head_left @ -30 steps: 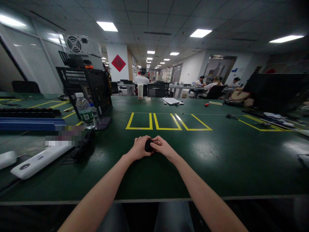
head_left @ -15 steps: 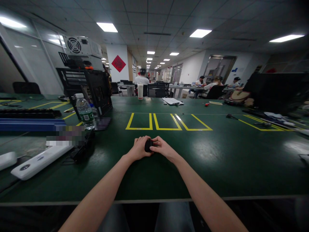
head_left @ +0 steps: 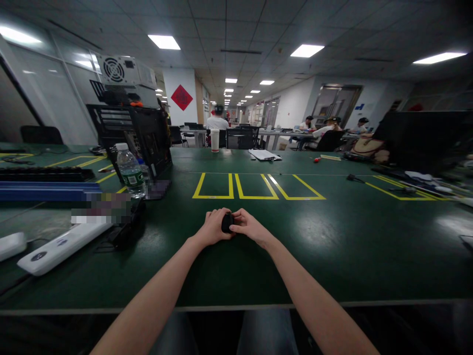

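Observation:
A small black rounded object (head_left: 226, 223) is between my two hands, just above or on the green table (head_left: 332, 266); its exact kind cannot be made out. My left hand (head_left: 213, 227) is wrapped round its left side, the thumb at the near edge. From the right, my right hand (head_left: 249, 227) grips it with thumb and fingertips. Part of the object is covered by the fingers. Beyond my hands, yellow tape outlines (head_left: 256, 198) mark the tabletop.
To the left stand a water bottle (head_left: 130, 172), an opened computer case (head_left: 148, 133) and a white power strip (head_left: 55, 249). A paper cup (head_left: 215, 140) and a clipboard with papers (head_left: 264, 155) are at the far edge. A dark monitor (head_left: 432, 148) is at the right. People sit at distant tables.

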`<action>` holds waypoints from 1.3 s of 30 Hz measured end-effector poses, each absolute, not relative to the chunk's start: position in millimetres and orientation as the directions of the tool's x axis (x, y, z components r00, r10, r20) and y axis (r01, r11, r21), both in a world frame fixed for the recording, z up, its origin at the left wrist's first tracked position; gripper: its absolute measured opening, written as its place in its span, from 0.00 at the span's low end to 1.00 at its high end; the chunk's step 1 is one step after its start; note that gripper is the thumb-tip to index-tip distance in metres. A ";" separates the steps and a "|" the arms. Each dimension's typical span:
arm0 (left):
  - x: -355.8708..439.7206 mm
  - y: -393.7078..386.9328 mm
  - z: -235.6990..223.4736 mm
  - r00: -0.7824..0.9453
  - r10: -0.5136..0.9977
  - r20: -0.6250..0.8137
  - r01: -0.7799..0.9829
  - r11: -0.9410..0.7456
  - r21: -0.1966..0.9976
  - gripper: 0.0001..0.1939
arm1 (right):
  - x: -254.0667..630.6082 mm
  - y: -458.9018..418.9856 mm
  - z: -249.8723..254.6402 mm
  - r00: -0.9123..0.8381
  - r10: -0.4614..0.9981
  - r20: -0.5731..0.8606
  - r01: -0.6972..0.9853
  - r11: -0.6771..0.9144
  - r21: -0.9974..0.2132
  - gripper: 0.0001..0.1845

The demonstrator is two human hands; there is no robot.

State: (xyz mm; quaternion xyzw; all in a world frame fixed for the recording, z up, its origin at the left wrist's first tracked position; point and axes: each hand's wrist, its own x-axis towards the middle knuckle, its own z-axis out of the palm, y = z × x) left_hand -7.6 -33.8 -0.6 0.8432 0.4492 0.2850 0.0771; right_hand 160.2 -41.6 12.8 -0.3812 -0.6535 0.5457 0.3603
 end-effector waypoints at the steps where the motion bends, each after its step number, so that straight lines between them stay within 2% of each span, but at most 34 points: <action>1: -7.6 -34.3 0.0 0.436 0.801 0.410 0.710 -0.587 0.390 0.29 | 160.2 -42.9 14.2 -0.454 0.890 0.051 0.101 0.108 -0.989 0.20; 5: -7.6 -35.9 2.6 0.440 0.800 0.407 0.696 -0.591 0.409 0.29 | 157.9 -45.0 16.2 -0.426 0.905 0.004 0.088 0.045 -0.995 0.15; 10: -8.2 -36.6 4.4 0.445 0.804 0.394 0.692 -0.588 0.419 0.29 | 157.2 -41.2 13.2 -0.369 0.928 -0.052 0.121 -0.007 -0.993 0.18; 15: -8.4 -38.2 6.8 0.449 0.806 0.387 0.694 -0.587 0.417 0.28 | 160.7 -42.0 15.4 -0.432 0.902 0.024 0.125 0.086 -0.988 0.18; 18: -7.9 -39.2 8.0 0.443 0.816 0.373 0.696 -0.574 0.430 0.28 | 161.2 -44.4 18.0 -0.448 0.894 0.009 0.110 0.065 -0.992 0.19; 23: -6.2 -38.1 6.4 0.432 0.820 0.376 0.705 -0.567 0.425 0.30 | 158.3 -43.2 15.8 -0.408 0.913 0.020 0.087 0.061 -0.994 0.14; 28: -5.8 -34.9 1.8 0.433 0.803 0.410 0.714 -0.583 0.387 0.30 | 157.1 -38.5 11.1 -0.388 0.922 -0.008 0.107 0.036 -0.994 0.17; 35: -6.2 -35.7 2.7 0.420 0.823 0.382 0.718 -0.559 0.414 0.28 | 160.7 -43.4 17.1 -0.460 0.887 0.036 0.073 0.078 -0.994 0.21; 39: -6.3 -37.1 4.8 0.432 0.813 0.390 0.706 -0.574 0.415 0.29 | 159.1 -45.5 18.0 -0.429 0.903 0.015 0.087 0.058 -0.995 0.15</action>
